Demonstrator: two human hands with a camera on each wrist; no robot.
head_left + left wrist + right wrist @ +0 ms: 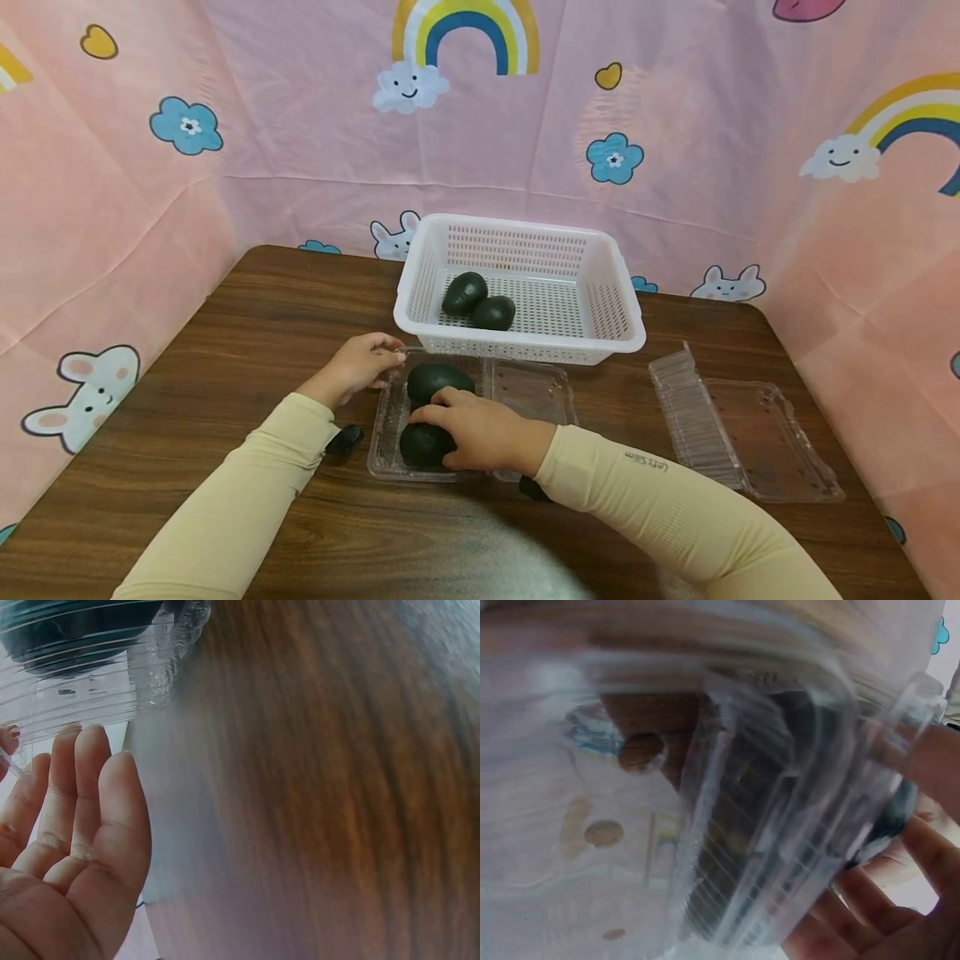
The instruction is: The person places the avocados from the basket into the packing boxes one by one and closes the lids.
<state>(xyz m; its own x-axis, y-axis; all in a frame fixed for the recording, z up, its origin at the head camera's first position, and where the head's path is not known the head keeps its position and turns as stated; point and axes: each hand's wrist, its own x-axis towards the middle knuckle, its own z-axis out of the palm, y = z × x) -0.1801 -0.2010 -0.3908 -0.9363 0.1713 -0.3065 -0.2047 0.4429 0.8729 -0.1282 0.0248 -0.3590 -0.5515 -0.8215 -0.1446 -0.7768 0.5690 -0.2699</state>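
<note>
A clear plastic clamshell box (381,437) lies opened flat on the table, its lid (534,392) folded out to the right. Two dark green avocados sit in its base, a far one (438,381) and a near one (424,447). My right hand (487,429) reaches over the hinge side and grips the near avocado, thumb and fingers around it. At the far left corner, my left hand (358,367) pinches the box's rim; in the left wrist view its other fingers (120,795) extend beside the ribbed wall. Clear plastic covers much of the right wrist view.
Behind the box stands a white perforated basket (525,340) with two more avocados (465,293) in its left part. Nested clear clamshells (697,417) lie opened at the table's right side. Patterned pink cloth (315,125) walls in the back and sides.
</note>
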